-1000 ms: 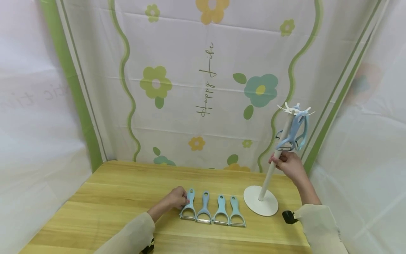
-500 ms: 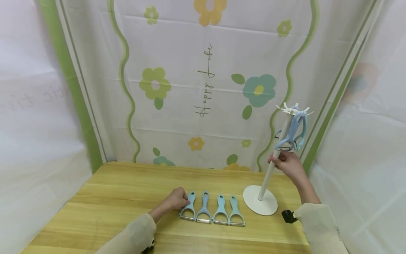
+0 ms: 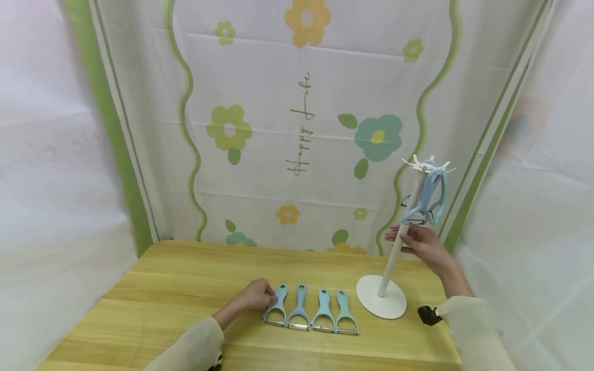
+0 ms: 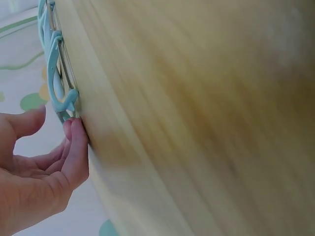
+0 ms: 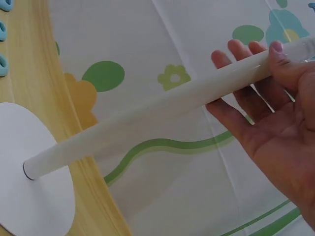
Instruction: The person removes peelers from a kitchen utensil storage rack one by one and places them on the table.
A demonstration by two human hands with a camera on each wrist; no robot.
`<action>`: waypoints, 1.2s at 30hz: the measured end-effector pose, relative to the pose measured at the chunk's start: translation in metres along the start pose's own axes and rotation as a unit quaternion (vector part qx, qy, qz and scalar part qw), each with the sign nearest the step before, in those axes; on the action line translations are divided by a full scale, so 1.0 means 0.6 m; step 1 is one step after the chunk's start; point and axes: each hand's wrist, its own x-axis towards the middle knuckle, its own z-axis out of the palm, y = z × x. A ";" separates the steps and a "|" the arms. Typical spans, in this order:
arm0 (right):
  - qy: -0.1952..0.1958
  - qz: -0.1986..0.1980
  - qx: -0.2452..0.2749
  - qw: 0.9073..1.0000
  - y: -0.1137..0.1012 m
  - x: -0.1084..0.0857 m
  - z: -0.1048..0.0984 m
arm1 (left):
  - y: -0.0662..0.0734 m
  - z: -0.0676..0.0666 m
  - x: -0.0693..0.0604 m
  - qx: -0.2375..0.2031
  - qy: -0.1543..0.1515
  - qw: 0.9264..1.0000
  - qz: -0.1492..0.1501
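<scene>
A white stand with a round base rises at the right, its top ringed with hooks. Blue peelers hang from the hooks, overlapping one another. My right hand is at the pole below them. In the right wrist view its thumb lies before the pole and its fingers extend loosely behind it. Several Y-shaped peelers lie in a row on the table. Beside the leftmost peeler is my left hand. The left wrist view shows its fingertips at that peeler's edge, thumb held apart.
The wooden table reaches back to a white curtain printed with flowers. White curtains also hang at both sides. The stand's base is close to the rightmost peeler.
My right hand's fingers have loosened and straightened from their hold on the pole. My left hand has stayed by the leftmost peeler, whose handle top shifted slightly. The head view has tilted a little.
</scene>
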 end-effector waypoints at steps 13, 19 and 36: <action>0.110 0.031 -0.078 0.990 -0.016 -0.007 0.022 | 0.008 0.005 0.001 0.075 0.085 0.987 0.112; 0.171 0.057 -0.087 0.980 -0.022 -0.015 0.032 | 0.038 0.012 0.005 0.102 0.127 0.973 0.164; 0.214 0.080 -0.105 0.968 -0.025 -0.022 0.044 | 0.194 0.034 0.046 0.024 0.099 0.958 0.267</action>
